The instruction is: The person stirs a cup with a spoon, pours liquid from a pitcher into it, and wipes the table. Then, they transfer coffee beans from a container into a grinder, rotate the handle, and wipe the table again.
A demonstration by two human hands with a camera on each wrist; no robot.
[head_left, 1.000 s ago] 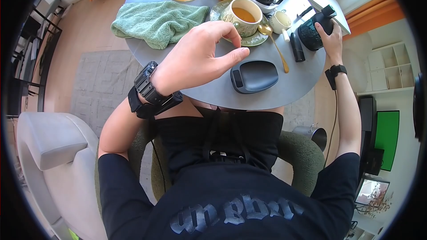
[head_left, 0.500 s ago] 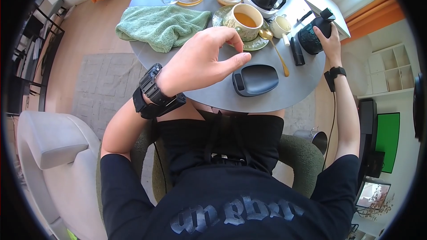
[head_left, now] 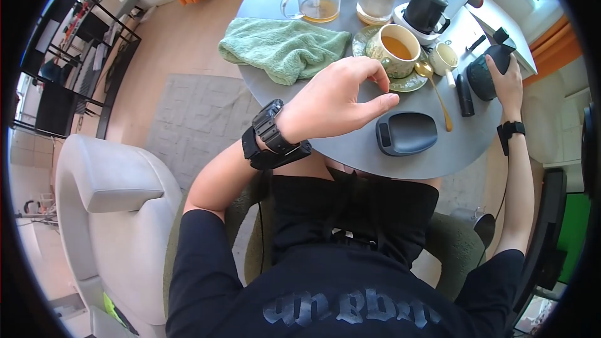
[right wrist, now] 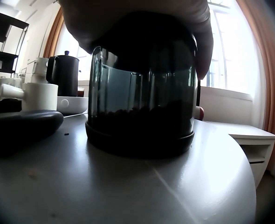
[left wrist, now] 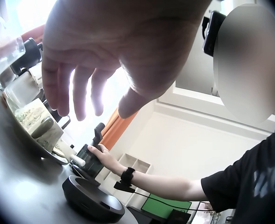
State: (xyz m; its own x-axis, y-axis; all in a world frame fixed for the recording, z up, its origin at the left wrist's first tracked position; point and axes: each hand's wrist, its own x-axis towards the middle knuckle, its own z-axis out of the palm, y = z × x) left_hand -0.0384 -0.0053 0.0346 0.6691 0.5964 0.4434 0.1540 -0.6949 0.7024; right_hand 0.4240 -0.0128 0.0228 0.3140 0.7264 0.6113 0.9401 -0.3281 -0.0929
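My right hand [head_left: 510, 84] grips a dark tinted jar [head_left: 483, 80] with a black top at the table's right edge. In the right wrist view the jar stands on the table with dark contents low inside. My left hand [head_left: 338, 100] hovers above the table's near edge, fingers loosely bent, holding nothing. Beyond its fingertips a patterned cup [head_left: 400, 70] of amber drink sits on a green saucer [head_left: 357, 44]. A gold spoon [head_left: 442, 103] leans off that saucer. To the right of the left hand lies a dark scooped tray [head_left: 408, 134].
A green towel [head_left: 285, 47] lies at the table's left, with a glass mug [head_left: 318, 3] behind it. Farther back stands a black pot [head_left: 427, 9] on a white base. A small cream-coloured pot [head_left: 443, 56] and a black cylinder [head_left: 464, 97] are between saucer and jar.
The head view has turned left, so the table and both hands appear farther right and lower. My right hand stays on the jar and the left hand keeps its loose shape.
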